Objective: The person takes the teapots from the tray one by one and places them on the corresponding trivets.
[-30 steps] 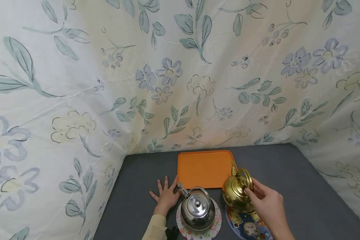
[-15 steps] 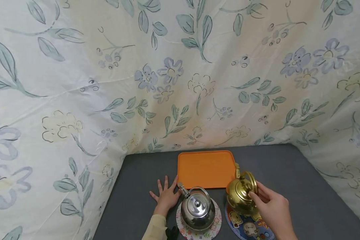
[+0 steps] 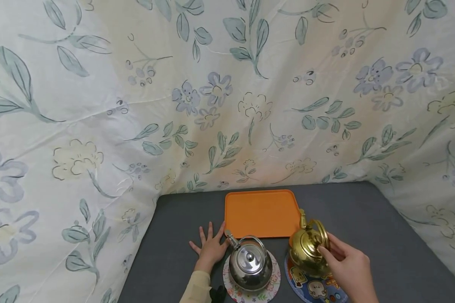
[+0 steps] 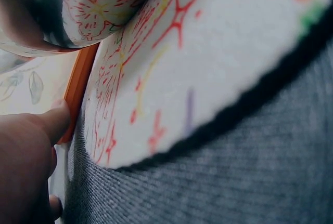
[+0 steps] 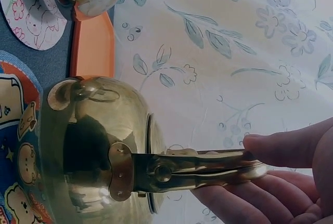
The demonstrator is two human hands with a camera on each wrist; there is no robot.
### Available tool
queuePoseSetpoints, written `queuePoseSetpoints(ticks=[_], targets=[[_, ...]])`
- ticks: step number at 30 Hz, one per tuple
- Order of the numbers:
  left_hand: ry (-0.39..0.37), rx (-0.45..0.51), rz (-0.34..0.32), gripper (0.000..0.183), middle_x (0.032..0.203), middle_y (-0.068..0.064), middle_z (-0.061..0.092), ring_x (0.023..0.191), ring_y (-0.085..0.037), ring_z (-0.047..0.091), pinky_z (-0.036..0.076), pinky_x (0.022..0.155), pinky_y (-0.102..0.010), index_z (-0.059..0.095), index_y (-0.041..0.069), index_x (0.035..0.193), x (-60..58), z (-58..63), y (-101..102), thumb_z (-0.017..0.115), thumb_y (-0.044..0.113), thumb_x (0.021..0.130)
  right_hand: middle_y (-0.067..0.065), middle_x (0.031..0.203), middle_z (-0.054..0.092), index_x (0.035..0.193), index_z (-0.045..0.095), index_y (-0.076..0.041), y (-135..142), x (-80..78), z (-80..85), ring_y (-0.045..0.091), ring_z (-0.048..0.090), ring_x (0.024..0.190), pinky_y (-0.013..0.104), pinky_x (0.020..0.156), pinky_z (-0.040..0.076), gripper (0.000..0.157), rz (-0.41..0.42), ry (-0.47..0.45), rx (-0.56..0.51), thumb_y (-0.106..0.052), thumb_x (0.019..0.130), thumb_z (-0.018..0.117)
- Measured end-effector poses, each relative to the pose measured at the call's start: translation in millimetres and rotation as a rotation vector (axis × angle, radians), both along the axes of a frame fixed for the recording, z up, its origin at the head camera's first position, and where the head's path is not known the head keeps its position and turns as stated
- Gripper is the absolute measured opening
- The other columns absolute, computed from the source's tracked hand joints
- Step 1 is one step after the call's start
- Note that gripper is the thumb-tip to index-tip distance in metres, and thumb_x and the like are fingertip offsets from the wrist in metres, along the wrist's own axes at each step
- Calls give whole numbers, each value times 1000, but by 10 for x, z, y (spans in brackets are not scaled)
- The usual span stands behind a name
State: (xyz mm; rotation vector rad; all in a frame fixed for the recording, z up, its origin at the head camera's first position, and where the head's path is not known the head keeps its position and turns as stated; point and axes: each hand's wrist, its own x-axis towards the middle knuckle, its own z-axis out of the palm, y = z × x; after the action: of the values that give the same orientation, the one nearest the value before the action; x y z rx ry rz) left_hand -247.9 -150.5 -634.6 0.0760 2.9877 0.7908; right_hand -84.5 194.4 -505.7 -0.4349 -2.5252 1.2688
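Observation:
My right hand (image 3: 350, 263) grips the arched handle of a shiny gold kettle (image 3: 307, 254), thumb on one side and fingers on the other in the right wrist view. The kettle overlaps the far part of a round blue cartoon mat (image 3: 315, 289), its spout pointing away from me. My left hand (image 3: 211, 250) lies on the dark table with fingers spread, its thumb side by the near left corner of an orange tray (image 3: 261, 213). Just right of that hand, a silver kettle (image 3: 250, 269) stands on a round floral mat (image 3: 275, 277).
A dark grey cloth-covered table (image 3: 178, 219) carries everything. Behind it and along both sides hangs a pale floral curtain (image 3: 273, 92). The tray sits near the back edge, beyond both kettles.
My right hand has carried the gold kettle a little to the right and toward me, away from the tray. My left hand, the silver kettle and the tray stay in place.

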Motion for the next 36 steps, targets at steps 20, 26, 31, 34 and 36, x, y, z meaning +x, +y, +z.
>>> queuePoseSetpoints(ticks=[20,26,31,34,36], targets=[[-1,11,4,68,171,-11,11,154,-49,-7,-15,102,-85,33,42,158,11,57,41,55,60,96,22,113,73,136,63,1,39,73,-42,30,76,90,35,68,62,57,-41,-29,3,-26,89,78],[3,0,4,67,170,-12,12,154,-49,-6,-13,102,-85,33,42,158,10,57,49,55,59,97,23,116,71,138,60,1,71,72,-63,31,76,93,35,69,62,60,-20,-51,-14,-29,89,79],[13,2,3,67,170,-12,12,153,-50,-6,-12,103,-86,33,41,158,10,51,44,54,60,97,24,119,70,139,59,2,83,80,-75,34,75,97,35,70,62,62,-5,-62,-15,-29,90,79],[10,8,3,67,170,-12,11,154,-49,-7,-14,103,-85,32,42,158,-2,42,39,53,61,97,24,118,70,138,60,2,82,86,-74,33,75,96,34,70,62,61,0,-59,-13,-28,89,79],[7,10,1,68,170,-11,11,154,-49,-7,-15,103,-85,32,42,158,-7,34,37,53,61,97,24,117,71,137,61,2,81,88,-72,33,75,94,34,69,62,59,4,-55,-7,-28,89,79]])
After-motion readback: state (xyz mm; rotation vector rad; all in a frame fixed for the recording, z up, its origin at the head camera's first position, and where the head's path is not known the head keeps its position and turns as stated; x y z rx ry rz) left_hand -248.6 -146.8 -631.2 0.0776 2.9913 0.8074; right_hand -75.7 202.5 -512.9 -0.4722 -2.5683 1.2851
